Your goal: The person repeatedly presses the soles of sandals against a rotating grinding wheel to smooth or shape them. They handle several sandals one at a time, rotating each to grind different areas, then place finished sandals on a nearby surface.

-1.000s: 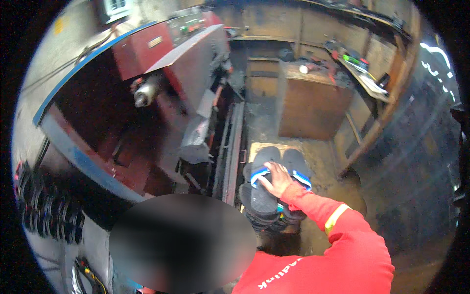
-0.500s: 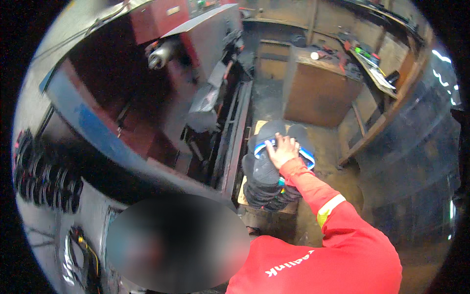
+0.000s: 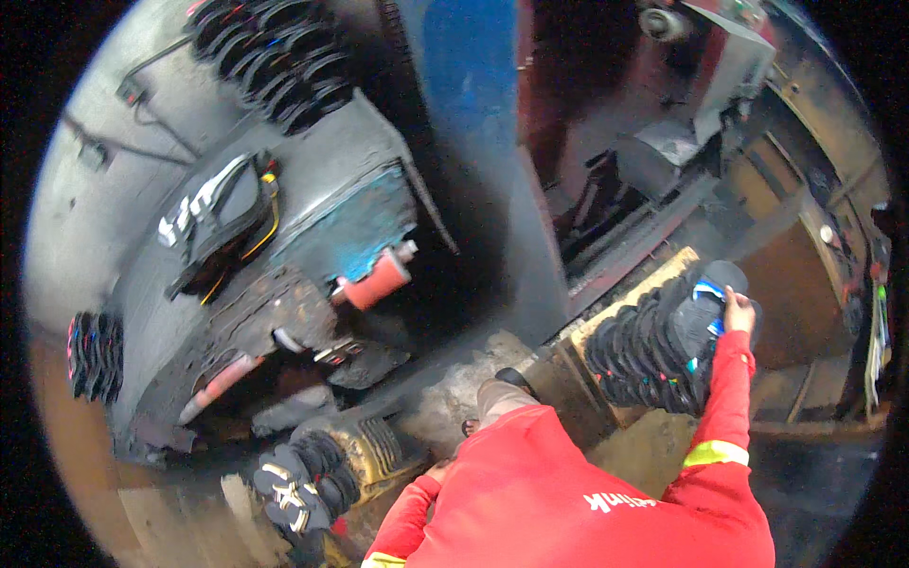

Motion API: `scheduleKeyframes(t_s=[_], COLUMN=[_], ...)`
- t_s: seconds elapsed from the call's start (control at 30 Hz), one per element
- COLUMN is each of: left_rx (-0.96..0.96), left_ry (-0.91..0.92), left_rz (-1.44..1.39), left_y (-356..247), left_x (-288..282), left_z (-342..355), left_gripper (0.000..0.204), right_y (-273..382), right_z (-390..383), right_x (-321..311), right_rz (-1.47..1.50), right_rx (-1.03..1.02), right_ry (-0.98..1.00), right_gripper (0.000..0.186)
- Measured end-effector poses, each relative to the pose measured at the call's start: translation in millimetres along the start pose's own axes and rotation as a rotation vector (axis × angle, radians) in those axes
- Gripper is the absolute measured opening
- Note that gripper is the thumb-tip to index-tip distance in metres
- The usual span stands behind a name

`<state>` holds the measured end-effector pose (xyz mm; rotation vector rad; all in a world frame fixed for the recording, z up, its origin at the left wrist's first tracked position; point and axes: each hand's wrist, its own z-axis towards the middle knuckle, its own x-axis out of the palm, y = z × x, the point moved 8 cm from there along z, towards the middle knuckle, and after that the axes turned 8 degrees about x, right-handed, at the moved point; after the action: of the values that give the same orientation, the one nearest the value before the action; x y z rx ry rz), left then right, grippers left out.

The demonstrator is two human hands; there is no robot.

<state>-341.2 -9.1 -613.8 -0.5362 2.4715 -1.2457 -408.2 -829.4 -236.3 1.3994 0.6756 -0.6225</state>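
Observation:
My right hand (image 3: pixel 739 313) is closed on a dark grey flip-flop (image 3: pixel 726 278) with a blue and white strap, at the top of a long stack of black flip-flops (image 3: pixel 631 350) on a wooden board (image 3: pixel 674 261) at the right. My left hand (image 3: pixel 441 470) shows only in small part at the left side of my red-sleeved body, its fingers too hidden to read. At the lower left, near that hand, lie more dark flip-flops (image 3: pixel 297 494) with cream straps on another wooden board (image 3: pixel 383 447).
A worn grey machine (image 3: pixel 322 208) with a red roller (image 3: pixel 377 280) fills the left. Black slippers hang above it (image 3: pixel 270 57) and stand at far left (image 3: pixel 95 355). A blue-and-red machine (image 3: pixel 469 85) is upper middle; a brown wooden cabinet (image 3: pixel 791 312) is at the right.
My view has swung left, bringing the grey machine and lower-left slippers into sight. The right-hand stack now sits farther right in view, my hand still on it. My left hand now partly shows.

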Motion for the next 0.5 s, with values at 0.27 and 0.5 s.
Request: scheduleKeyframes(t_s=[0.27, 0.5], left_rx=[-0.199, -0.415], left_ry=[-0.337, -0.554], left_rz=[-0.047, -0.474], left_y=[-11.4, 9.9], left_x=[-24.0, -15.4], left_z=[-37.7, -50.4], left_gripper=[0.066, 0.051], right_y=[21.1, 57.8], right_z=[29.6, 6.7], right_x=[15.4, 5.9], right_rz=[-0.277, -0.821], right_rx=[-0.078, -0.38], right_ry=[0.474, 0.209], right_gripper=[0.086, 0.055])
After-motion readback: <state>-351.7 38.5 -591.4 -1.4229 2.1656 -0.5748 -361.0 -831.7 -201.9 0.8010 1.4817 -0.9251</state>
